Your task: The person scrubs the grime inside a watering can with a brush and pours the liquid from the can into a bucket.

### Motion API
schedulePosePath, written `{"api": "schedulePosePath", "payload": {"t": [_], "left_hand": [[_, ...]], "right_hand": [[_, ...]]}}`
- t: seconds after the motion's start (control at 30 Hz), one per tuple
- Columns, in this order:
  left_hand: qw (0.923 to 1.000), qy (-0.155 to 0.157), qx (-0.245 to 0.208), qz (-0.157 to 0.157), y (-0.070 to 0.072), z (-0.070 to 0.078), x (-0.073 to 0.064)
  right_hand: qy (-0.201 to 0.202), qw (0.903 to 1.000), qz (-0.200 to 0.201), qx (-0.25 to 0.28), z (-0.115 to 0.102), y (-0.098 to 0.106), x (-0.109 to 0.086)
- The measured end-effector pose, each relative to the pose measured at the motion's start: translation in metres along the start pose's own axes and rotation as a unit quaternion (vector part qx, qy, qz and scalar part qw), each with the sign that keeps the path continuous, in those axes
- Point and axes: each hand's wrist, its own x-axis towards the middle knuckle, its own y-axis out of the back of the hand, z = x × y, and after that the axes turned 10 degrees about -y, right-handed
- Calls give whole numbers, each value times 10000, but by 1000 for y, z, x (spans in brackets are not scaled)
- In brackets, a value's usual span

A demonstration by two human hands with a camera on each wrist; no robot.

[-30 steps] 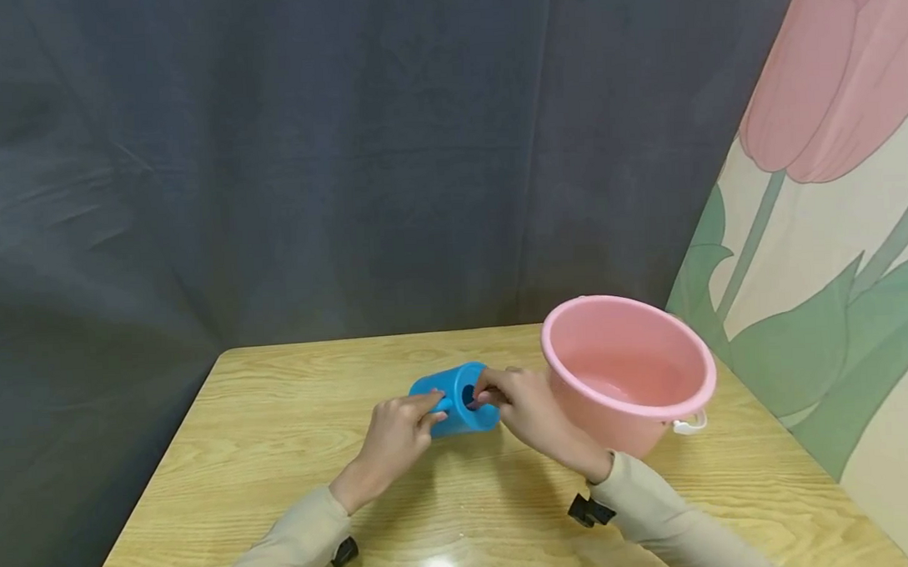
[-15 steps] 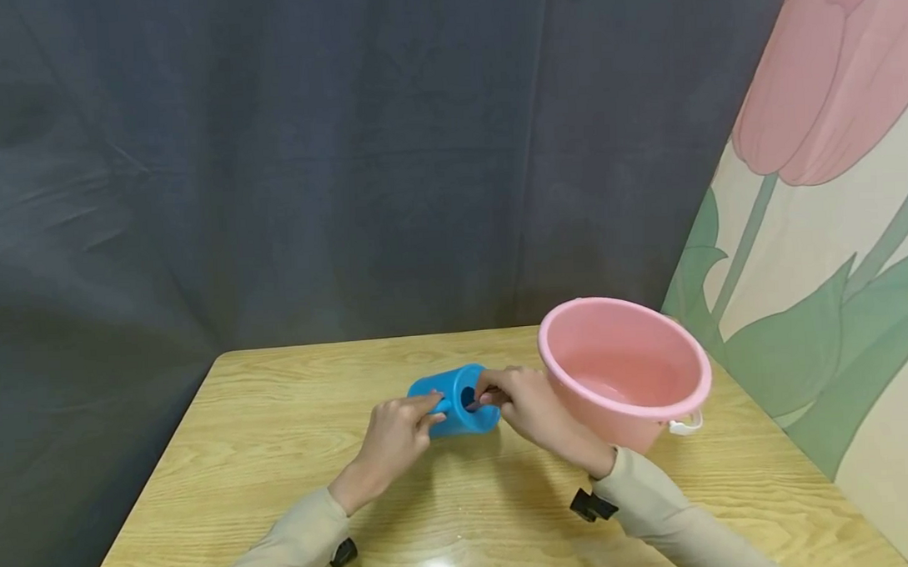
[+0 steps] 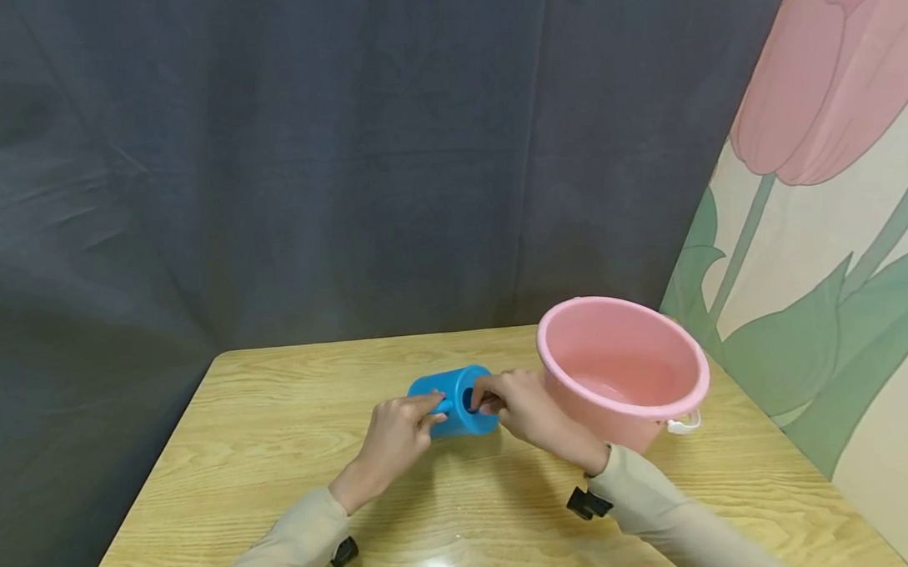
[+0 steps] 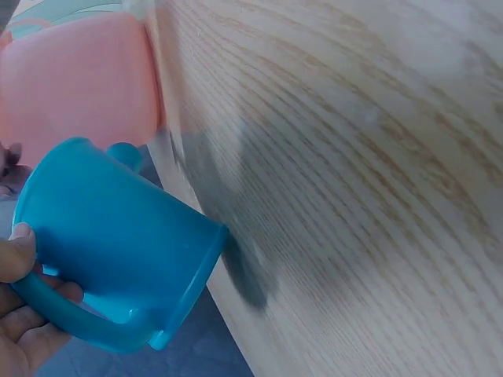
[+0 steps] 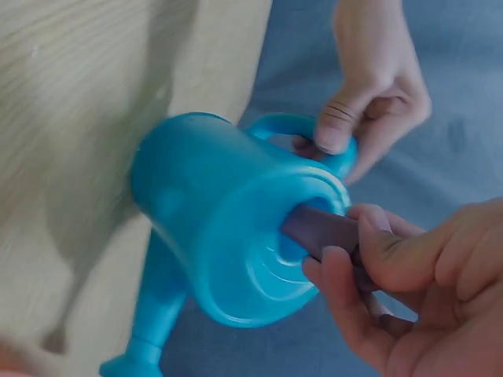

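Note:
A blue watering can (image 3: 431, 388) is tipped over at mid-table, its round opening facing right. My left hand (image 3: 393, 432) grips its handle (image 4: 86, 320), thumb on top. At the opening, my right hand (image 3: 529, 408) pinches a dark purplish-brown piece (image 5: 324, 232) between thumb and fingers. One end of that piece goes inside the can, out of sight; its full shape cannot be made out. The spout (image 5: 154, 302) with its wide head shows low in the right wrist view. Whether the can's base edge touches the table is hard to tell.
Just right of my right hand stands a pink bucket (image 3: 629, 352) with a white handle clip (image 3: 684, 426). Wood-grain tabletop (image 3: 279, 423) stretches around everything. Behind it hangs a dark curtain (image 3: 345, 170), and a tulip-painted wall (image 3: 823, 304) borders the right side.
My right hand has shifted slightly left at the opening, and the can's mouth has turned a little. The left hand keeps its grip on the handle.

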Motion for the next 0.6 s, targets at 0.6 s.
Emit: {"api": "schedulePosePath", "payload": {"t": [0.6], "left_hand": [[9999, -12, -83, 96, 1, 0, 2]], "right_hand": [[244, 9974, -501, 460, -1, 35, 9]]}}
